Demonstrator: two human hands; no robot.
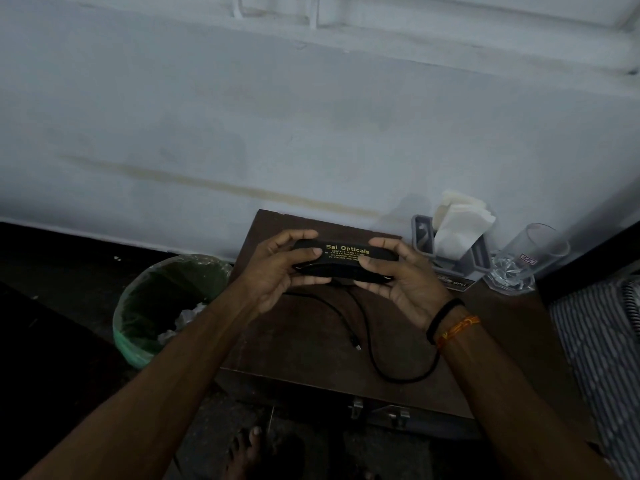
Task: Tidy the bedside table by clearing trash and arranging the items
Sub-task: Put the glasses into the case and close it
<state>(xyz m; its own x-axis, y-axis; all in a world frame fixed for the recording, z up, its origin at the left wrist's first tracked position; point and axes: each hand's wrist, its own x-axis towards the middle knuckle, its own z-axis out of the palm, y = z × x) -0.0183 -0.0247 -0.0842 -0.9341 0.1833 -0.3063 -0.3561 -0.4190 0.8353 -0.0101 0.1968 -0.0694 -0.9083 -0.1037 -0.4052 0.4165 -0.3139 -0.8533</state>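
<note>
Your left hand (277,271) and right hand (398,278) each grip an end of the black spectacle case (343,259), holding it above the bedside table (311,341). A black cable (367,337) lies beneath; beyond stand a tissue holder (450,244) and glass (523,261). A green-lined bin (166,306) sits left.

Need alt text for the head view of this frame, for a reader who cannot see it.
Both hands, left hand and right hand, hold a black spectacle case above a dark bedside table. A black cable, tissue holder and glass sit on it; a green-lined bin stands left.
</note>
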